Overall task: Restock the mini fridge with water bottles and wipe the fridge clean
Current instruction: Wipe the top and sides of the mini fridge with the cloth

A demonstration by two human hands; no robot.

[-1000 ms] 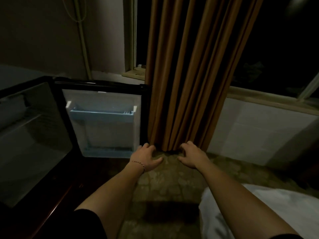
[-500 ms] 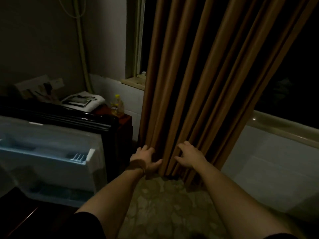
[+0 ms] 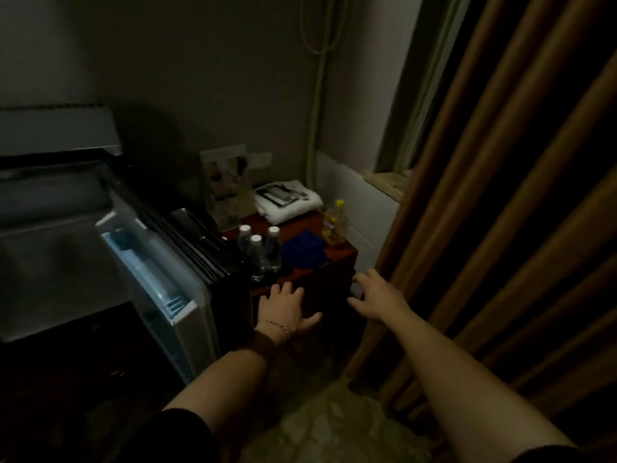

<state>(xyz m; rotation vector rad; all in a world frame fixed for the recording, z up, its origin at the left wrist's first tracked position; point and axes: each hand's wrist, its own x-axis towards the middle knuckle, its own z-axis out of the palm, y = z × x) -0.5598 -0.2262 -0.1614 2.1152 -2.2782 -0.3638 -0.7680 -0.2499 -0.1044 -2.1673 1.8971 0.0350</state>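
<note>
The mini fridge's door (image 3: 157, 282) hangs open at the left, its white inner shelf facing me. Three clear water bottles (image 3: 258, 250) with white caps stand on a dark red side table (image 3: 337, 253), and a blue cloth (image 3: 305, 250) lies beside them. My left hand (image 3: 285, 310) hovers in front of the table's near edge, fingers spread and holding nothing. To its right, my right hand (image 3: 379, 297) is also held out with relaxed fingers, close to the curtain and empty.
A yellow-capped bottle (image 3: 335, 225) stands at the table's right edge. Behind it lie folded white towels (image 3: 288, 203) and an upright card (image 3: 227, 185). A brown curtain (image 3: 500, 212) hangs along the right. Patterned floor (image 3: 334, 426) lies below my arms.
My view has swung left and up from the curtain to the side table, so the bottles and blue cloth came into sight. Both hands stayed held out and empty.
</note>
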